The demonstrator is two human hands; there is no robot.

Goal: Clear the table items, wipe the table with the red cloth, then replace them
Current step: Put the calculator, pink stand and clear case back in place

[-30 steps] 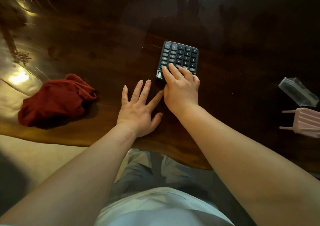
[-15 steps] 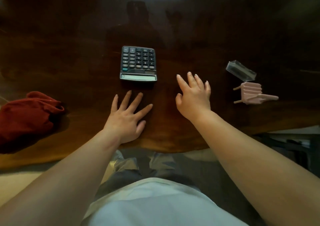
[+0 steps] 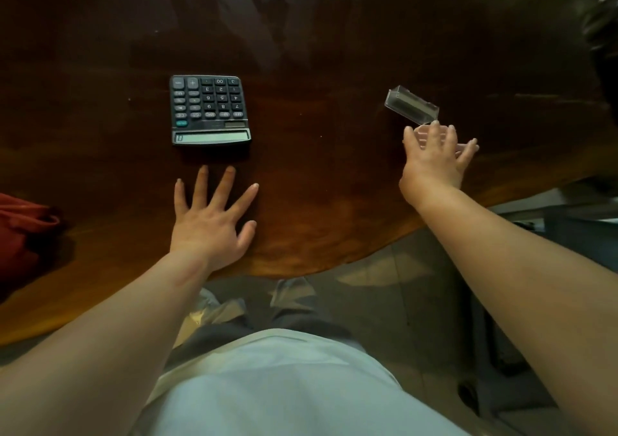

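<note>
A dark calculator lies flat on the dark wooden table, its display toward me. My left hand rests flat on the table just below it, fingers spread, holding nothing. My right hand reaches out over a small pink ribbed object, which it mostly hides; its fingers are spread and I cannot see them closed around it. A clear plastic box lies just beyond that hand. The red cloth sits bunched at the left edge of view.
The table's curved front edge runs close to my body, with my lap and light shirt below it. Tiled floor shows past the table's right end. Something dark sits at the far right edge of view.
My right hand let go of the calculator and moved right, now over the pink object. My left hand stayed flat on the table. The view swung to the right.
</note>
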